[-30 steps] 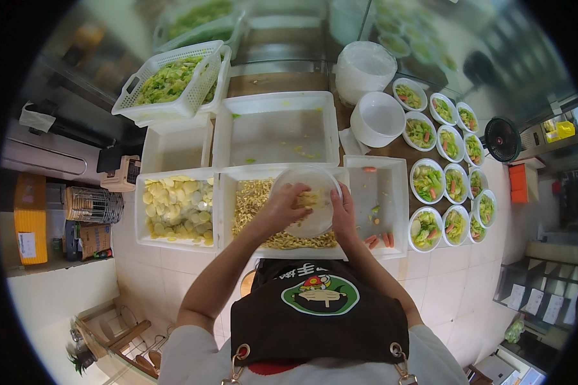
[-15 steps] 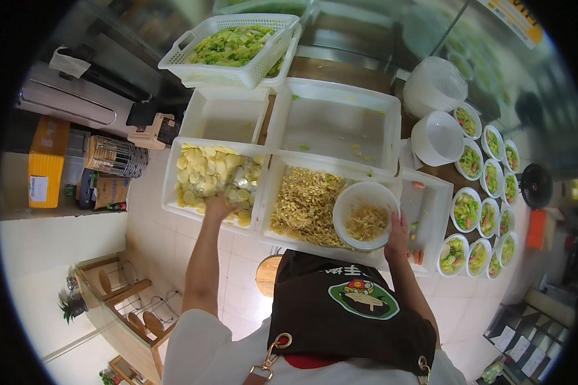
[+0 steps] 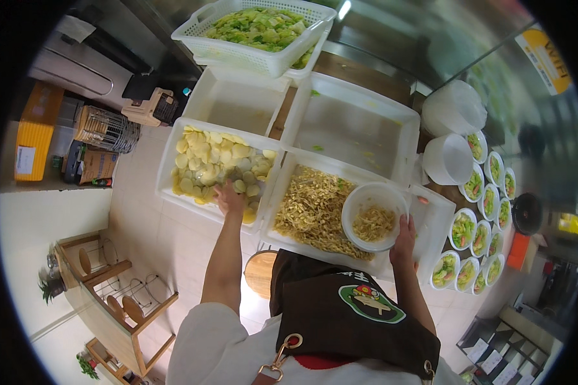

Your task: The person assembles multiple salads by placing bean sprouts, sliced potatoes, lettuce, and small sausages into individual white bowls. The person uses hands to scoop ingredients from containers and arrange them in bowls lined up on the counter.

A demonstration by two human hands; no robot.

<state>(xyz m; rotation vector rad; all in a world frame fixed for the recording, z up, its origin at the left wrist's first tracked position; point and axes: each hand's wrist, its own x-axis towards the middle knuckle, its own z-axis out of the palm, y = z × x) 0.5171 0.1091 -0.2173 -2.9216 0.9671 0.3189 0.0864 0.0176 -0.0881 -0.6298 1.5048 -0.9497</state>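
Observation:
My left hand (image 3: 230, 199) is down among pale yellow potato slices (image 3: 218, 154) in a white tub, its fingers curled on some of them; the fingertips are partly hidden. My right hand (image 3: 402, 242) grips the right rim of a white round bowl (image 3: 348, 221) holding a small portion of bean sprouts (image 3: 374, 222). That bowl is held over the right side of another white tub, which carries a loose heap of bean sprouts (image 3: 311, 205).
Behind stand two nearly bare white tubs (image 3: 347, 138) and a white basket (image 3: 253, 58) of chopped lettuce. Stacked white bowls (image 3: 447, 159) are at the right, beside several filled bowls (image 3: 462, 230) of lettuce with pinkish pieces. A round wooden stool (image 3: 260, 274) stands below the tubs.
The view has shifted and tilted a little. My left hand has shifted slightly among the potato slices, with more of its fingers showing. My right hand keeps hold of the bowl over the sprouts.

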